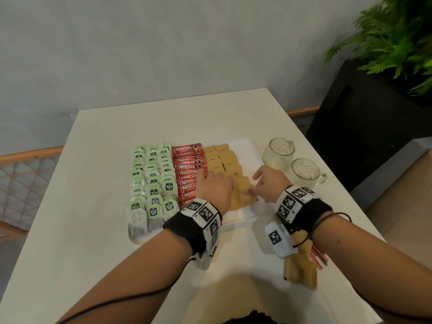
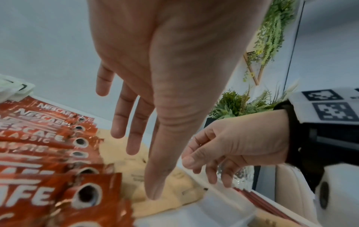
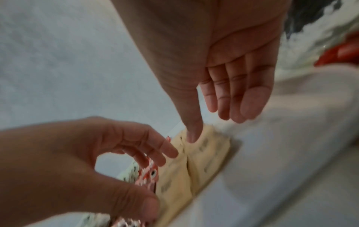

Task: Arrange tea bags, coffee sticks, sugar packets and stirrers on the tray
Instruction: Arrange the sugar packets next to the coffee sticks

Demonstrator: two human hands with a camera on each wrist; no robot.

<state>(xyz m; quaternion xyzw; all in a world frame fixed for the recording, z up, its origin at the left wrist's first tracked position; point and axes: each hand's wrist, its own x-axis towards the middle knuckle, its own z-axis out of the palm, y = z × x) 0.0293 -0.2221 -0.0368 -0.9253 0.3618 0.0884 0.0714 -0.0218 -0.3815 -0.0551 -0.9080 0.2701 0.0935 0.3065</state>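
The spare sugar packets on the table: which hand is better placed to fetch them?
Probably the right hand: the spare sugar packets lie beside the tray, directly under the right wrist. The left hand rests on the tray's packets, farther off.

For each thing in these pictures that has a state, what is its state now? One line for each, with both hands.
tea bags: in rows at the tray's left.
coffee sticks: overlapping column, middle of tray.
sugar packets: on tray, right of the coffee.
spare sugar packets: off the tray, on the table.
stirrers: off the tray.
two glass mugs: upright, empty.
left hand: open, over the sugar packets.
right hand: open, thumb touching a packet.
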